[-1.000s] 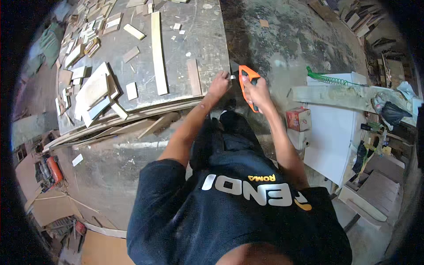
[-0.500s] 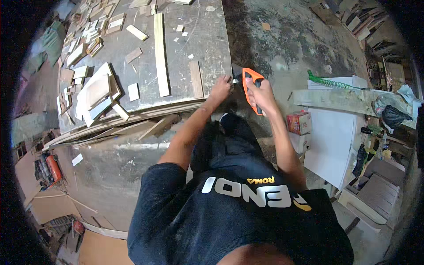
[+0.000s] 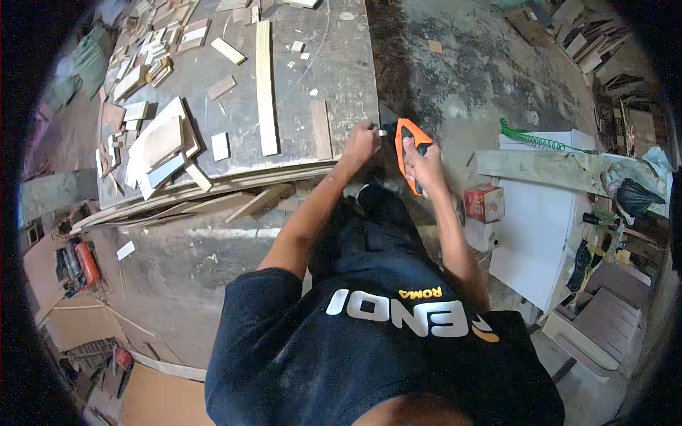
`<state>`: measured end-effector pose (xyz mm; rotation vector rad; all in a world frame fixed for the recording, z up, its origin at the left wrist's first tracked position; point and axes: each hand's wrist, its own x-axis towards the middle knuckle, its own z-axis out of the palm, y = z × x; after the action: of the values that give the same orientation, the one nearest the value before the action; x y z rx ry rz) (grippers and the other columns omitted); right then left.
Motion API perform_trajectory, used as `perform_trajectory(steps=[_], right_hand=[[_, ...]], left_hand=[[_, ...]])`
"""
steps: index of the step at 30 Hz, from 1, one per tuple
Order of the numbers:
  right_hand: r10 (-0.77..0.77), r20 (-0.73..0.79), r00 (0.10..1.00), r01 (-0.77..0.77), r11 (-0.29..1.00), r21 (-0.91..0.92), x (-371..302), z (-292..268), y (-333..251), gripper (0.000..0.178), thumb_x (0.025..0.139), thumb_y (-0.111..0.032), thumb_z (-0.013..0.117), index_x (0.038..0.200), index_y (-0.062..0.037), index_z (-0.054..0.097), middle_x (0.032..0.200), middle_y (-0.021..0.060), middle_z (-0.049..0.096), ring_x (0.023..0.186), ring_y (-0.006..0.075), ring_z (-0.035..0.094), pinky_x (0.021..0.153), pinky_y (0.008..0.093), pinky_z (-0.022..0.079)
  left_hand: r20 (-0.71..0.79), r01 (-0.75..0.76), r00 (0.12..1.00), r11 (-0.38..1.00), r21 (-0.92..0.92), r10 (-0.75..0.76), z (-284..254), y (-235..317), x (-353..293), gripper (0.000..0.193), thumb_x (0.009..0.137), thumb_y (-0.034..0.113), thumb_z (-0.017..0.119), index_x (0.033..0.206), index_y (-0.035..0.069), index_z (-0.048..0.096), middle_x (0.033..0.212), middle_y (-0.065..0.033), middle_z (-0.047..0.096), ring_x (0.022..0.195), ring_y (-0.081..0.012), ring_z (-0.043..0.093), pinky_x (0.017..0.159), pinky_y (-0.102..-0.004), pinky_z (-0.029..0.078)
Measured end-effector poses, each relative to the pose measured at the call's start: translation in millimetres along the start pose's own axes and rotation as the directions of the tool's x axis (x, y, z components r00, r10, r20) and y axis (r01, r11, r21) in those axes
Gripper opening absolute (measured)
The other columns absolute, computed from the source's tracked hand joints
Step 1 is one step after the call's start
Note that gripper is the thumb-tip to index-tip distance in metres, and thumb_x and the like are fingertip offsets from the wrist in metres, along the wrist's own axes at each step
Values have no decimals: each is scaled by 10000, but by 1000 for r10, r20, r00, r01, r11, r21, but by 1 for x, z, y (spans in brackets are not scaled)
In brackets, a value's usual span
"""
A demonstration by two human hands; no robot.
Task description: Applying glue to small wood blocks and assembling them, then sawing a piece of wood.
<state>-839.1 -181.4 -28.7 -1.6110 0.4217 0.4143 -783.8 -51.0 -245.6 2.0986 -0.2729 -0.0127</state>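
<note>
My right hand (image 3: 425, 169) grips the orange and black handle of a handsaw (image 3: 402, 129). The saw's dark blade reaches away from the handle toward the right edge of the worktable (image 3: 291, 106). At that edge my left hand (image 3: 364, 140) is closed, with its fingers pressed together over the tabletop. A small pale piece (image 3: 382, 133) pokes out past the table edge beside my left fingers, close to the blade. Most of it is hidden by the hand. A brown wood strip (image 3: 321, 129) lies just left of my left hand, and a long pale wood strip (image 3: 265, 89) lies farther left.
Many wood offcuts (image 3: 165, 142) cover the table's left side. Boards (image 3: 256, 202) stick out under its near edge. At the right stand a red box (image 3: 484, 203), a white panel (image 3: 529, 238) and a ledge (image 3: 543, 170) with a green coiled hose (image 3: 533, 135). A red tool (image 3: 87, 263) lies at the left.
The saw and my right hand have come slightly back toward me. My left hand stays at the table edge. The whole view has shifted a little.
</note>
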Motion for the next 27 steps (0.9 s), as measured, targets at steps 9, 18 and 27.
perform_trajectory(steps=[9,18,27], right_hand=[[40,-20,999,-41,999,-6,-4,8,12,179,984,-242,598,1034,-78,549,575,-39,456,405,65,423,365,252,343],[-11,25,1000,8,995,96,-3,13,19,178,973,-237,619,1015,-86,534,593,-40,463,409,59,410,367,245,346],[25,-1,1000,-25,998,50,-5,12,15,230,963,-268,639,957,-78,511,603,-34,468,419,61,426,370,243,351]], left_hand=[[-82,198,978,977,82,-192,-11,2,18,189,672,156,735,843,90,784,771,-191,697,713,-349,692,719,-405,574],[-110,358,930,932,54,-351,-11,-3,28,194,665,153,725,837,78,775,796,-207,693,760,-375,685,719,-432,554],[-563,405,799,881,246,-210,1,21,62,518,766,116,677,1274,93,576,1082,-188,580,1062,-403,523,884,-519,421]])
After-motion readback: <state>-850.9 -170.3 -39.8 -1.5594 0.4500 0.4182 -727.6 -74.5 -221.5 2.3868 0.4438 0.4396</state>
